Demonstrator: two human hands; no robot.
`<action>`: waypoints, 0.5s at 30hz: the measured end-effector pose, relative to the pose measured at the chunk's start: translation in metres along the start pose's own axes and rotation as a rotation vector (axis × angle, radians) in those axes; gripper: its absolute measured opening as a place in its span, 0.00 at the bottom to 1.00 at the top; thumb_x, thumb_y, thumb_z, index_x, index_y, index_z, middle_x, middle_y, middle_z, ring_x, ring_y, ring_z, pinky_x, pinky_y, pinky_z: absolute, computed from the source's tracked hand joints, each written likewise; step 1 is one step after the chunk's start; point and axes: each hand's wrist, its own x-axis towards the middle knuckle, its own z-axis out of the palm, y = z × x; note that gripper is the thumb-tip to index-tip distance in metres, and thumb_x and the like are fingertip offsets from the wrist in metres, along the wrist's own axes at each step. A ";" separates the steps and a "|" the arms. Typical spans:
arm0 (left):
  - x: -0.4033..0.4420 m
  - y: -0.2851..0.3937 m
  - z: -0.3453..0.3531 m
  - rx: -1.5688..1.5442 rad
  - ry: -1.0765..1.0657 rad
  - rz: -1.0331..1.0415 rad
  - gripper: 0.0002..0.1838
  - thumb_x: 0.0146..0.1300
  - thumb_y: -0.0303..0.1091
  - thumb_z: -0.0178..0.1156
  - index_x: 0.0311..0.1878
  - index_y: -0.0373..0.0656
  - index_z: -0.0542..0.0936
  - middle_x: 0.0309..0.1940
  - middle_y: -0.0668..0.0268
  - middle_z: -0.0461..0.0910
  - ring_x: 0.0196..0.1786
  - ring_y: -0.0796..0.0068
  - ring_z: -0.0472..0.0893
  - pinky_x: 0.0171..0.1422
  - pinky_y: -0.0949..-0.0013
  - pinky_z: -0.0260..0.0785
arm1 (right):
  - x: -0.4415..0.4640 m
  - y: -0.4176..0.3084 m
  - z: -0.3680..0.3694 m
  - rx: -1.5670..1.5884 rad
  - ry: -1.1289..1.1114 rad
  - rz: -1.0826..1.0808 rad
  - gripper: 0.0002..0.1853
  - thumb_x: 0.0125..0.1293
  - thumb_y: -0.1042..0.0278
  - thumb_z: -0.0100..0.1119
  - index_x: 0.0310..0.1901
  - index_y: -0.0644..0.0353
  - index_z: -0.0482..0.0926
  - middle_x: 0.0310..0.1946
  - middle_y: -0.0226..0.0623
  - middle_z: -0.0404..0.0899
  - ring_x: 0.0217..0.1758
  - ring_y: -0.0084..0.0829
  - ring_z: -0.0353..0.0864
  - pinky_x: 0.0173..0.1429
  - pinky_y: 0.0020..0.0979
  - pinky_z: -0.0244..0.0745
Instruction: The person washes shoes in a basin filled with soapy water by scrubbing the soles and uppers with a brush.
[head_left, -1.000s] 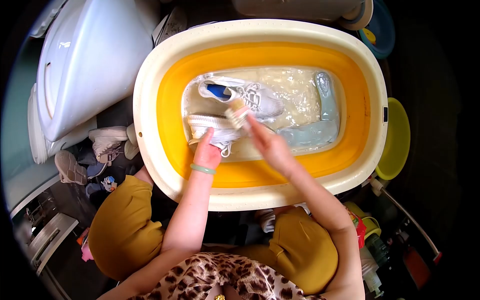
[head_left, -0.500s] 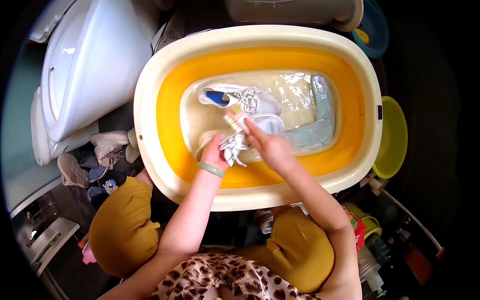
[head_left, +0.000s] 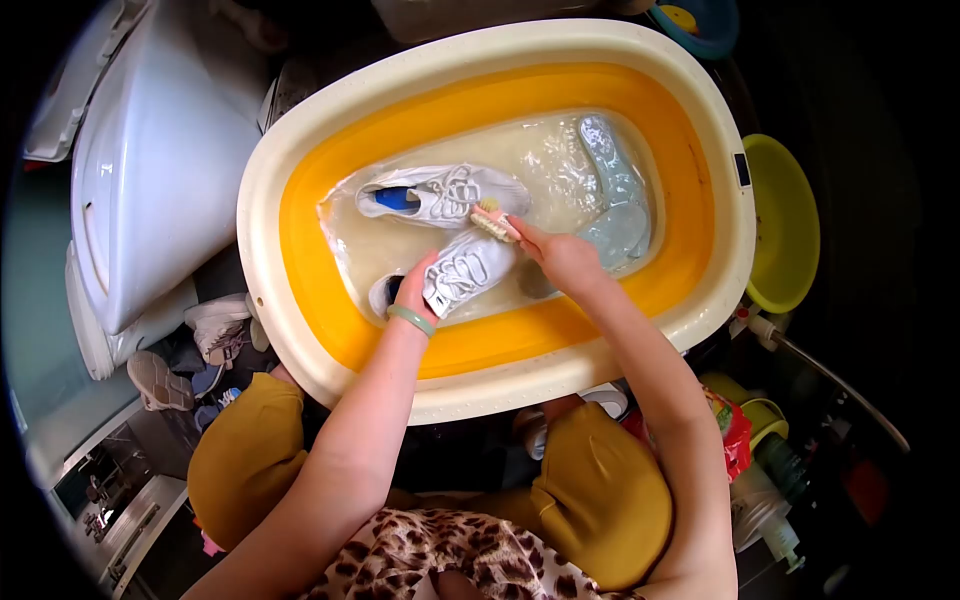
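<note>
My left hand (head_left: 415, 290) is closed around the side of a white lace-up sneaker (head_left: 470, 272), near its opening. The sneaker lies in shallow cloudy water with its laces facing up. My right hand (head_left: 565, 258) grips a pink scrubbing brush (head_left: 495, 222) with pale bristles, held just above the toe area, between two shoes. Just beyond is a second white sneaker (head_left: 440, 195), with a blue insole showing. Both shoes are inside a cream and orange tub (head_left: 490, 395).
Pale blue insole-shaped pieces (head_left: 612, 175) lie at the tub's right end. A white basin-like fixture (head_left: 165, 150) stands left, with worn shoes (head_left: 218, 325) below it. A green basin (head_left: 785, 225) is right of the tub. Bottles (head_left: 780, 540) stand at lower right.
The held sneaker has turned so its laces lie flatter and face up. The brush has moved off it, toward the gap between the shoes. The whole view has shifted and tilted slightly.
</note>
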 end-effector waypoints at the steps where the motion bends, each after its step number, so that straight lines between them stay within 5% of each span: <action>1: 0.003 -0.002 -0.004 0.061 -0.038 0.031 0.23 0.68 0.38 0.44 0.61 0.32 0.64 0.57 0.53 0.71 0.58 0.59 0.73 0.64 0.59 0.64 | -0.001 -0.003 -0.002 -0.002 0.007 0.004 0.20 0.66 0.52 0.46 0.60 0.31 0.67 0.25 0.43 0.78 0.27 0.45 0.79 0.32 0.42 0.72; 7: -0.003 -0.004 -0.008 0.084 -0.042 -0.090 0.19 0.66 0.32 0.50 0.56 0.31 0.69 0.53 0.55 0.74 0.54 0.63 0.76 0.59 0.65 0.68 | -0.004 0.015 0.003 0.255 0.118 -0.067 0.21 0.65 0.53 0.50 0.60 0.38 0.69 0.38 0.43 0.80 0.31 0.45 0.80 0.38 0.39 0.75; 9: -0.008 -0.011 -0.003 0.125 -0.018 -0.044 0.19 0.65 0.32 0.51 0.55 0.31 0.70 0.52 0.56 0.75 0.53 0.64 0.76 0.58 0.66 0.69 | -0.003 0.027 -0.011 0.388 0.210 0.190 0.23 0.65 0.57 0.52 0.61 0.49 0.68 0.46 0.44 0.78 0.33 0.38 0.81 0.39 0.35 0.75; 11: -0.017 -0.023 0.011 0.173 0.006 -0.002 0.18 0.65 0.32 0.52 0.55 0.31 0.70 0.51 0.57 0.76 0.51 0.66 0.77 0.57 0.67 0.69 | 0.010 0.082 0.010 0.294 0.501 0.098 0.25 0.65 0.59 0.54 0.61 0.59 0.67 0.38 0.39 0.81 0.28 0.27 0.78 0.32 0.29 0.73; 15: -0.023 -0.049 0.046 0.444 -0.094 0.319 0.19 0.62 0.32 0.57 0.55 0.33 0.72 0.47 0.60 0.78 0.48 0.69 0.77 0.55 0.69 0.67 | -0.008 0.076 -0.050 0.912 0.453 0.408 0.24 0.65 0.60 0.54 0.61 0.60 0.67 0.23 0.24 0.69 0.20 0.16 0.63 0.22 0.19 0.60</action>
